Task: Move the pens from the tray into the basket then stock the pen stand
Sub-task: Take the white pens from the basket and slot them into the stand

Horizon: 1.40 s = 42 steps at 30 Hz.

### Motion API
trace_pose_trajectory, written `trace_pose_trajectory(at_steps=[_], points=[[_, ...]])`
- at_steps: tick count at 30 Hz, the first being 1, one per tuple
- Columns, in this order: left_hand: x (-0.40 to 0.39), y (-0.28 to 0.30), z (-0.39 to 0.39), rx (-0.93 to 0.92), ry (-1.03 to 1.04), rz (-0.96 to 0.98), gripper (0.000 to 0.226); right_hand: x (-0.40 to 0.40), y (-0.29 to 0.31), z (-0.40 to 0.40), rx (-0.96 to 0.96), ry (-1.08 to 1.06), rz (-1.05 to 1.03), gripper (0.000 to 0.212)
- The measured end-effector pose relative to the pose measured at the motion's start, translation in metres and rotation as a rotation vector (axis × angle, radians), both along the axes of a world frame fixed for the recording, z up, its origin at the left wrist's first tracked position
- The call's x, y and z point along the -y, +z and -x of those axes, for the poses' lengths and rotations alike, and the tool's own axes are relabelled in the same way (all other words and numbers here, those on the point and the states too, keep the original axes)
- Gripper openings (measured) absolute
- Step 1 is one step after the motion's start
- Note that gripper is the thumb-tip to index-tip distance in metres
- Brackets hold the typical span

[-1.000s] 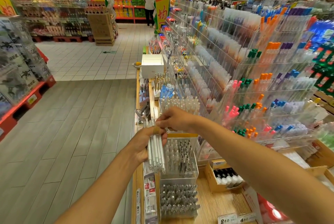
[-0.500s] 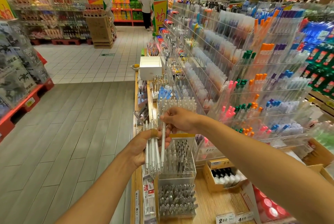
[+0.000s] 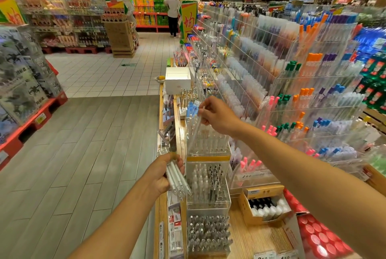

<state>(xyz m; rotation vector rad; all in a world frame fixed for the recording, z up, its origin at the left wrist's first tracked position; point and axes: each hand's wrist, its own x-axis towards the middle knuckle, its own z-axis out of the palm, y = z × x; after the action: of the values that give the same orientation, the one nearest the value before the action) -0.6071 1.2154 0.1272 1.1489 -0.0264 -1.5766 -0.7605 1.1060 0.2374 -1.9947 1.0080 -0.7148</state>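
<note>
My left hand point(image 3: 161, 175) grips a bundle of white pens point(image 3: 177, 181), tips slanting down to the right, beside the clear acrylic pen stand point(image 3: 208, 183). My right hand point(image 3: 219, 115) pinches a single clear pen point(image 3: 195, 131) by its top end. That pen slants down over the stand's upper compartment point(image 3: 208, 143), which holds several clear pens. The stand's middle tier holds white and black pens, and its bottom tier silver ones. No tray or basket shows.
A wooden counter point(image 3: 254, 240) carries the stand, a cardboard box of black-and-white bottles point(image 3: 265, 206) and red-lidded items point(image 3: 319, 237). Tilted acrylic racks of coloured pens point(image 3: 292, 95) rise on the right. A white box point(image 3: 177, 80) sits farther along. A person stands down the aisle.
My right hand pulled one pen out of the bundle and carried it up and right over the stand's upper compartment. My left hand sank a little with the remaining pens.
</note>
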Motion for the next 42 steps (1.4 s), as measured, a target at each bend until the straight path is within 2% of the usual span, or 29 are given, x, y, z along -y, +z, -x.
trace_pose_trajectory(at_steps=[3, 5, 11, 19, 28, 32, 36, 39, 40, 42], points=[[0.0, -0.001, -0.003, -0.037, -0.006, -0.016, 0.006, 0.001, -0.002, -0.004, -0.146, 0.018, 0.237, 0.003], [0.0, 0.0, -0.004, -0.053, -0.019, -0.034, 0.008, 0.0, -0.007, -0.006, -0.223, 0.037, 0.317, 0.006], [0.004, 0.0, -0.006, -0.07, -0.03, -0.036, 0.029, 0.001, -0.013, -0.014, -0.259, 0.05, 0.323, 0.004], [0.01, -0.008, -0.008, -0.051, 0.034, 0.018, 0.041, 0.007, -0.02, -0.02, -0.367, 0.048, 0.378, 0.006], [0.006, -0.003, -0.01, -0.011, -0.033, -0.001, 0.015, 0.005, -0.029, -0.032, -0.554, 0.033, 0.546, 0.018], [0.005, -0.002, -0.009, 0.003, -0.03, 0.038, 0.016, 0.003, -0.027, -0.033, -0.643, -0.008, 0.698, 0.02], [0.003, -0.001, -0.004, 0.073, -0.071, 0.092, 0.021, -0.003, -0.029, -0.033, -0.641, -0.048, 0.68, 0.023], [0.0, 0.002, 0.0, 0.095, -0.112, 0.12, 0.027, -0.013, -0.033, -0.032, -0.613, -0.019, 0.859, 0.032], [-0.001, 0.003, 0.001, 0.107, -0.122, 0.132, 0.029, -0.018, -0.035, -0.032, -0.551, 0.022, 0.845, 0.028], [-0.002, 0.006, 0.005, 0.137, -0.141, 0.154, 0.034, -0.028, -0.032, -0.031, -0.445, 0.118, 0.549, 0.02]])
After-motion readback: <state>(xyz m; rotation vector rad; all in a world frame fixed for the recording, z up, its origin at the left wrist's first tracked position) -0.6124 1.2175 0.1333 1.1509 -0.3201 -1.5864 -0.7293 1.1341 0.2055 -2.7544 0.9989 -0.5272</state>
